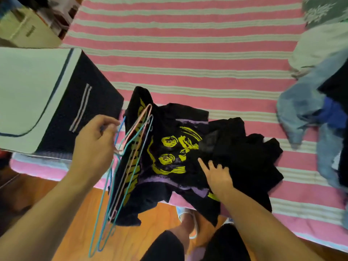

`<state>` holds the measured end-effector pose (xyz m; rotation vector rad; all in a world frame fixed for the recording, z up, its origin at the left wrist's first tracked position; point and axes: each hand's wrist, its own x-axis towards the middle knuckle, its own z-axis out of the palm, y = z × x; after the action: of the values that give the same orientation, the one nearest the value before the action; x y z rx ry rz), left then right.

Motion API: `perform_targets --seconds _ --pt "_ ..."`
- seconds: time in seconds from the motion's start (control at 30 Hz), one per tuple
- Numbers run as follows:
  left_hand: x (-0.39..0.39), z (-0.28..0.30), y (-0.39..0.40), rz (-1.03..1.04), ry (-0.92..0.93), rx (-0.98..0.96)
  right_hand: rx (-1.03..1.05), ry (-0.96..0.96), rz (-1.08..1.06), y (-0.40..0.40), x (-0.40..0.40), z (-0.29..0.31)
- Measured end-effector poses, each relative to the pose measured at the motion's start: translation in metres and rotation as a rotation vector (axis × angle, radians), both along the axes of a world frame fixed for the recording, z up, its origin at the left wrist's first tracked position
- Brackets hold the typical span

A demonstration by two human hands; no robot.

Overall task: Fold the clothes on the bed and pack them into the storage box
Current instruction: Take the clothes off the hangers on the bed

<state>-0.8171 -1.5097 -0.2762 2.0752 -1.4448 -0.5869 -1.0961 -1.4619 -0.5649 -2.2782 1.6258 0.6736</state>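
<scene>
A black T-shirt with a yellow and purple print (pixel 169 147) lies crumpled at the near edge of the pink striped bed (pixel 188 44), part of it hanging over the edge. My left hand (pixel 94 146) grips the hooks of several wire hangers (pixel 128 162), blue, pink and teal, which dangle beside the shirt. My right hand (pixel 216 176) rests on the black cloth with fingers spread and the index finger stretched out. The storage box (pixel 47 95), dark blue with a pale closed lid, sits on the bed's left corner.
A heap of clothes lies at the right of the bed: blue jeans (pixel 305 110), a pale green garment (pixel 320 46) and dark pieces. A grey patterned pillow (pixel 323 10) is at the far right. A cardboard box (pixel 24 29) stands beyond the storage box. Orange wooden floor is below.
</scene>
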Motion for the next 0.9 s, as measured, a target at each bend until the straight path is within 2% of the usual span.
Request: perform_targets --seconds 0.1,0.2,0.3,0.4,0.47,0.57,0.63,0.7,0.9 --pt "0.004 0.003 -0.011 -0.091 0.054 -0.006 -0.088 0.015 -0.133 -0.001 -0.008 0.016" --pt "-0.009 0.012 -0.019 -0.129 0.104 -0.014 -0.144 -0.191 -0.576 -0.006 -0.039 0.088" --pt "-0.035 0.038 -0.029 -0.178 0.228 0.022 -0.305 -0.461 -1.056 0.007 -0.092 0.205" --pt "-0.073 0.070 -0.042 -0.255 0.362 0.067 -0.720 -0.594 -1.254 0.045 -0.134 0.327" --pt "-0.104 0.089 -0.051 -0.298 0.408 0.088 -1.008 -0.668 -1.303 0.069 -0.147 0.401" --pt "-0.148 0.112 -0.062 -0.331 0.513 0.098 -1.423 -0.774 -1.240 0.087 -0.171 0.486" --pt "-0.176 0.129 -0.068 -0.334 0.611 0.101 -1.617 -0.849 -1.204 0.089 -0.198 0.529" --pt "-0.196 0.141 -0.075 -0.336 0.691 0.088 -1.710 -0.875 -1.174 0.085 -0.232 0.555" --pt "-0.248 0.175 -0.087 -0.331 0.944 0.064 -1.683 -1.076 -1.019 0.013 -0.337 0.600"
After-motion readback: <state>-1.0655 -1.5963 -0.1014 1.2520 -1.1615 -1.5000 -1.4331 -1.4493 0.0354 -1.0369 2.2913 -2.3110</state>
